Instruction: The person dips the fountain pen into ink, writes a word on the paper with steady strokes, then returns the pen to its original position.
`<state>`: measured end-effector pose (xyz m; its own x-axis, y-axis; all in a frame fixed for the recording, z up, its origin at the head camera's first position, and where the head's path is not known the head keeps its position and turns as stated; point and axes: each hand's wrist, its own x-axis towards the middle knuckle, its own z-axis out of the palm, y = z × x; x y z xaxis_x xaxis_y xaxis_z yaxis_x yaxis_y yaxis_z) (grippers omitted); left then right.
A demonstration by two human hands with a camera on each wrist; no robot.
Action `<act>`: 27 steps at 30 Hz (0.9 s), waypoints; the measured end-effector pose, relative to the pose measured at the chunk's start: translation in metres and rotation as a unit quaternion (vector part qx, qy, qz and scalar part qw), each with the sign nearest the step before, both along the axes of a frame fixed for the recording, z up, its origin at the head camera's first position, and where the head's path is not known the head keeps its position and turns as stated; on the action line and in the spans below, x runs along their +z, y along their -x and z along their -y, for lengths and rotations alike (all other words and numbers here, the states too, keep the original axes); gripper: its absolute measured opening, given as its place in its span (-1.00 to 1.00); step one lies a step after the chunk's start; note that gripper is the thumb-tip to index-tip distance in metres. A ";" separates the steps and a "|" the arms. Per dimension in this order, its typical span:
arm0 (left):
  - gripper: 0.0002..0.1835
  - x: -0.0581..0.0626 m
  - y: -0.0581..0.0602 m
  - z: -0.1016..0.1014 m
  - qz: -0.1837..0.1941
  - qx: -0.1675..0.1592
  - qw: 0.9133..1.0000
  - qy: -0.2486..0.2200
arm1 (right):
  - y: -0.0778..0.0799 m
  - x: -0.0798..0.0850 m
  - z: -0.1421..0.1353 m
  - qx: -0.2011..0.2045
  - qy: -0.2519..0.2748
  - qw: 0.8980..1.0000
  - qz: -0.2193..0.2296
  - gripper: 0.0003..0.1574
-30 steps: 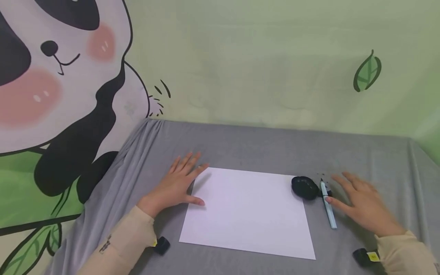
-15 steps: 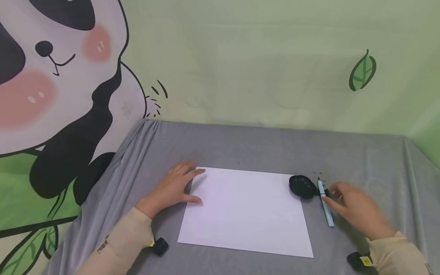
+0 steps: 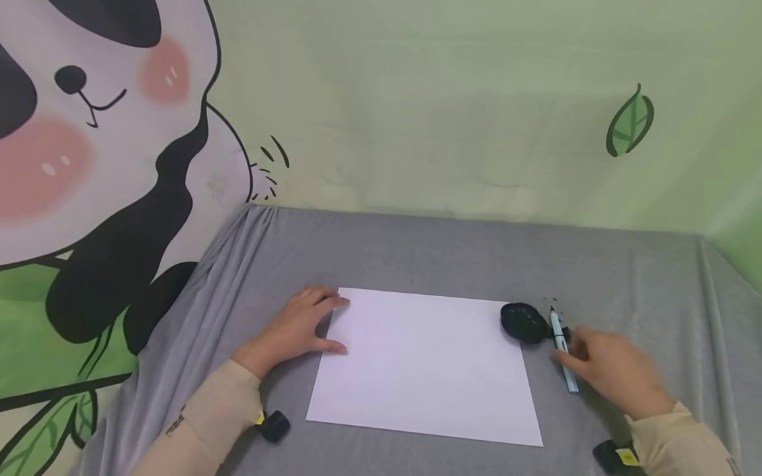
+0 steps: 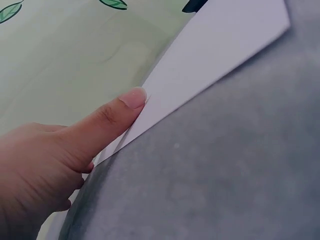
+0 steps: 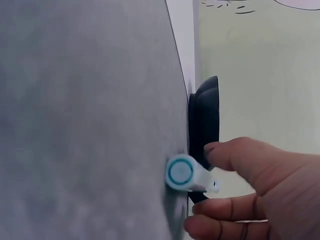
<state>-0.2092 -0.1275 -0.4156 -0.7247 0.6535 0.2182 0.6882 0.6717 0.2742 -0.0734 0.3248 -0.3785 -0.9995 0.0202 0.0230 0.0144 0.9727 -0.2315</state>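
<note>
A blank white sheet of paper (image 3: 423,370) lies on the grey cloth. My left hand (image 3: 288,327) rests at its upper left edge, thumb on the paper, as the left wrist view also shows. Beside the sheet's right edge lies a light-blue pen (image 3: 569,378) with a dark tip pointing away. My right hand (image 3: 625,370) is around the pen, thumb across it and fingers on its far side. In the right wrist view the pen's round end (image 5: 180,171) faces me, and thumb and fingers stand apart. A black, rounded, dish-like object (image 3: 524,322) covers the sheet's upper right corner.
Grey cloth (image 3: 452,248) covers the table and hangs in folds at the left. Small dark specks mark the cloth beyond the pen tip. Behind stands a pale green backdrop (image 3: 446,119) with a panda picture. A small black device (image 3: 275,427) sits under the left wrist.
My right hand has moved left and nearer, its fingers curling in from a spread pose toward the pen. The left fingers have drawn in from spread at the paper's edge.
</note>
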 end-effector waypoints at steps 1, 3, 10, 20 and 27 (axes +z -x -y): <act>-0.14 0.000 0.000 0.000 0.003 0.001 1.000 0.001 | 0.000 -0.001 0.000 -0.002 0.001 1.000 0.004 -0.59; -0.14 0.000 0.000 0.000 0.008 0.003 1.000 0.003 | -0.001 -0.003 0.001 -0.004 0.005 1.000 0.011 -0.58; -0.15 -0.001 0.000 0.000 0.016 0.004 1.000 0.007 | 0.000 -0.006 -0.001 -0.006 0.017 1.000 0.017 -0.64; -0.17 -0.001 -0.001 0.000 0.021 0.005 1.000 0.007 | -0.004 -0.001 -0.008 -0.037 0.041 0.998 0.003 -0.71; -0.18 -0.001 -0.001 0.001 0.021 0.003 1.000 0.004 | -0.004 0.001 -0.013 -0.052 0.050 0.996 -0.055 -0.71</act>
<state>-0.2085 -0.1282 -0.4167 -0.7377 0.6501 0.1821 0.6715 0.6787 0.2974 -0.0699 0.3376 -0.3775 -0.9833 0.1319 0.1250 0.0836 0.9393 -0.3329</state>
